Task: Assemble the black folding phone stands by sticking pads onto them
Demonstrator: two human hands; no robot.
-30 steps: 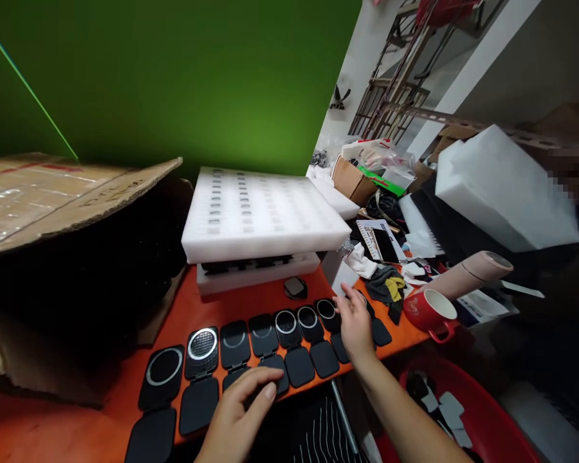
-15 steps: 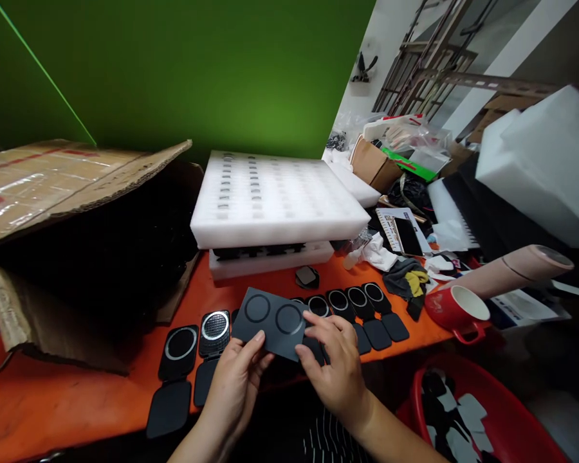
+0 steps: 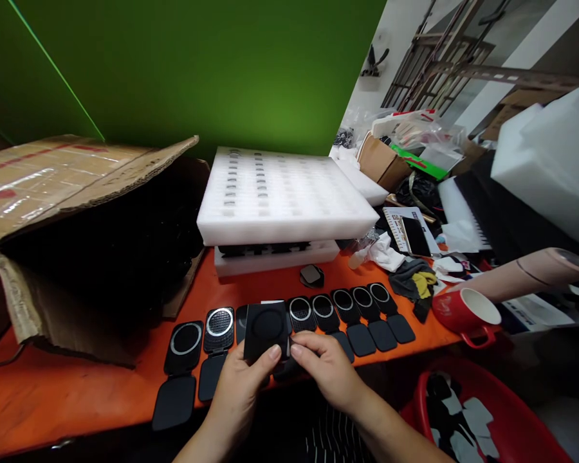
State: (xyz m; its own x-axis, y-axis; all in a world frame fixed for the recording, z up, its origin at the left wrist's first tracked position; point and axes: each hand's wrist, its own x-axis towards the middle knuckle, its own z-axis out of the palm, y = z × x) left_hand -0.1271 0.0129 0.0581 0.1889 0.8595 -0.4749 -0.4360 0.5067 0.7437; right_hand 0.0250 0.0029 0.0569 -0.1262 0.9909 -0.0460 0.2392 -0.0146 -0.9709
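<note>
My left hand [image 3: 238,389] and my right hand [image 3: 325,372] together hold a black folding case [image 3: 267,330] just above the front edge of the orange table [image 3: 77,399]. The case is folded to one square panel with a faint ring on it. My left thumb presses its lower edge; my right fingers pinch its right corner. Behind it lies a row of several open black cases [image 3: 347,315] with ring-shaped inserts, two at the left [image 3: 202,334] with silver rings.
A stack of white foam trays [image 3: 280,199] stands behind the row, a small black part [image 3: 311,275] in front of it. An open cardboard box [image 3: 77,212] fills the left. A red mug [image 3: 463,310], a pink tube [image 3: 525,273] and clutter lie right. A red tub [image 3: 468,411] sits below.
Both hands left the row, picked up one open two-panel case and folded it to a single panel. The view shifted slightly to the left.
</note>
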